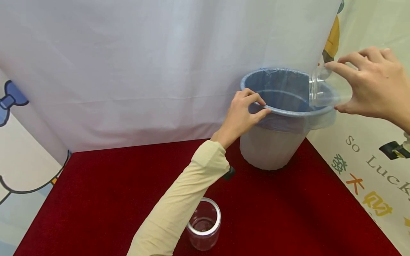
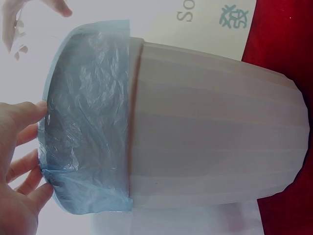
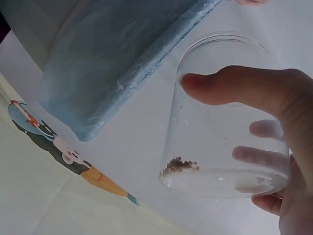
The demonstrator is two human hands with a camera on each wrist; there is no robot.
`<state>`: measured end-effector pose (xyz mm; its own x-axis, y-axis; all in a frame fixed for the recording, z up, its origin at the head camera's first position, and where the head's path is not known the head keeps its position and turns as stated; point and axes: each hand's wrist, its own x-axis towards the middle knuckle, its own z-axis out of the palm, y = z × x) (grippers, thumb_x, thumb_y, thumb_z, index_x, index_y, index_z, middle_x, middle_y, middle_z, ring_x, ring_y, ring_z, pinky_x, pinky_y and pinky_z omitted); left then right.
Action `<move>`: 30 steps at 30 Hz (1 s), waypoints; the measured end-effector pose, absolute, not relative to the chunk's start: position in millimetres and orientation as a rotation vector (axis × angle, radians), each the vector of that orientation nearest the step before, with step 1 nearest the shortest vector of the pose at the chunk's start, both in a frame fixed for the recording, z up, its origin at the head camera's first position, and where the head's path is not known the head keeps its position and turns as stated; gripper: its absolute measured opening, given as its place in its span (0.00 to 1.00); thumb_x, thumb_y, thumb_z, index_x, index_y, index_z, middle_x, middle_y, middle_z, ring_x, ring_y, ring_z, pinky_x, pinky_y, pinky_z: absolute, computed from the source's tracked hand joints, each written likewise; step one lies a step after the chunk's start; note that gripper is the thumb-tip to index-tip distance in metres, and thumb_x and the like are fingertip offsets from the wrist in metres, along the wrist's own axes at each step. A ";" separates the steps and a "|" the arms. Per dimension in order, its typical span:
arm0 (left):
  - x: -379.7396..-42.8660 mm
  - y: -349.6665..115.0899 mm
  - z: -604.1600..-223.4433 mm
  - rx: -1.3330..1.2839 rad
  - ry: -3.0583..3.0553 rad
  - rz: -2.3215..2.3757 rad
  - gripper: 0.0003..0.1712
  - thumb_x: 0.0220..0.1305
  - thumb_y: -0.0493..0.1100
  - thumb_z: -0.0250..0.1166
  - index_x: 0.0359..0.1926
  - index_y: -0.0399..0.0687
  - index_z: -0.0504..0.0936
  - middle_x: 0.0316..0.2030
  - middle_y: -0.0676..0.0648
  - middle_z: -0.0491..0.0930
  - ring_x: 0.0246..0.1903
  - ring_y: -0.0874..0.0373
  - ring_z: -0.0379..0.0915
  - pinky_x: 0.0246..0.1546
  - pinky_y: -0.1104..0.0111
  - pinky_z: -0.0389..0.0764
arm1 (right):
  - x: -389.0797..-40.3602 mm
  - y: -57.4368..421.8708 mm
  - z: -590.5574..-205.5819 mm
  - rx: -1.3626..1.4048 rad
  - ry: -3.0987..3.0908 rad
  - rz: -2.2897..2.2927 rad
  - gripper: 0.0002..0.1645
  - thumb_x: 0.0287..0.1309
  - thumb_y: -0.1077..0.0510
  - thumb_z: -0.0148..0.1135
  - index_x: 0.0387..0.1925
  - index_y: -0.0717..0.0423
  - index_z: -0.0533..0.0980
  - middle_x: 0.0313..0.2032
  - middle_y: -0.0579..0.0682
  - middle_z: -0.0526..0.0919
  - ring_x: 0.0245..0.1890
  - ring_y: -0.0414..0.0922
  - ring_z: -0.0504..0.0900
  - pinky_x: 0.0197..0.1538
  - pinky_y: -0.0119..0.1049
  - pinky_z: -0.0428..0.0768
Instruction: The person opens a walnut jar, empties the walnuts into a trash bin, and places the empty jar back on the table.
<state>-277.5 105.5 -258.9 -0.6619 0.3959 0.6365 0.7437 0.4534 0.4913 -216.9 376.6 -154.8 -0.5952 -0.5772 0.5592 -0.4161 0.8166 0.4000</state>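
Observation:
A pale waste bin (image 1: 270, 151) lined with a thin blue plastic bag (image 2: 88, 122) stands toward the back right. My left hand (image 1: 240, 112) holds the near side of its rim, fingertips and thumb on the bag's folded edge. In my right hand (image 1: 374, 83) is a clear jar (image 1: 320, 94), gripped round its side and tipped sideways with its mouth over the bin's right edge. The right wrist view shows a small clump of brown crumbs (image 3: 178, 165) inside near the jar's base, with a few specks on the wall.
Another clear jar (image 1: 205, 240) with a white rim stands on the red tablecloth (image 1: 105, 192), partly behind my left forearm. A white curtain (image 1: 144, 71) hangs behind the bin. A printed cloth (image 1: 358, 153) rises along the right side.

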 end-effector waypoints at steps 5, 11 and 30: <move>-277.7 105.3 -259.1 -0.953 -2.279 -1.081 0.11 0.56 0.50 0.70 0.35 0.50 0.83 0.41 0.52 0.74 0.43 0.56 0.65 0.46 0.72 0.65 | -218.1 372.4 -153.6 0.767 -2.255 -0.301 0.56 0.05 0.57 0.72 0.54 0.58 0.70 0.44 0.66 0.74 0.48 0.67 0.67 0.47 0.63 0.63; -278.9 106.0 -259.2 -0.963 -2.277 -1.071 0.11 0.56 0.50 0.70 0.35 0.50 0.83 0.41 0.52 0.74 0.44 0.56 0.64 0.46 0.73 0.64 | -221.4 364.1 -150.6 0.863 -2.200 -0.348 0.52 0.07 0.63 0.68 0.52 0.61 0.70 0.43 0.66 0.74 0.45 0.67 0.67 0.45 0.63 0.65; -278.7 108.3 -261.5 -0.980 -2.286 -1.007 0.10 0.58 0.50 0.69 0.30 0.50 0.81 0.39 0.52 0.72 0.43 0.56 0.64 0.42 0.72 0.66 | -238.1 344.2 -169.4 1.047 -2.212 -0.529 0.54 0.01 0.70 0.77 0.50 0.64 0.74 0.46 0.68 0.73 0.48 0.69 0.64 0.52 0.59 0.65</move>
<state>-278.7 108.3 -261.5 -0.6440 0.4241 0.6368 0.7561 0.4798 0.4451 -238.1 344.2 -169.4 -0.4882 -0.7920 0.3666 -0.5407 0.6042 0.5852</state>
